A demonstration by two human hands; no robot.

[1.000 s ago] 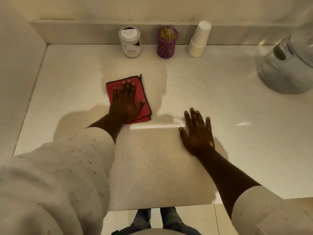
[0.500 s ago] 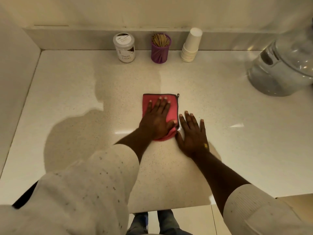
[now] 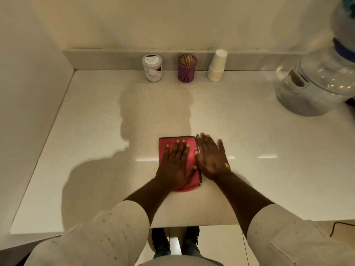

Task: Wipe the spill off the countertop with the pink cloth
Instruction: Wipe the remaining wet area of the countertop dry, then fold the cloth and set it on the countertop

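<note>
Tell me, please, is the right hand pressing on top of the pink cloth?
No, the right hand lies flat on the countertop beside the pink cloth.

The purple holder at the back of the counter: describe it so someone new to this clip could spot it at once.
Follow the countertop to the low ledge along the back wall, where three small items stand in a row. The purple holder is the middle one, between a white-lidded jar and a stack of paper cups. It alone is purple and packed with thin wooden sticks.
</note>
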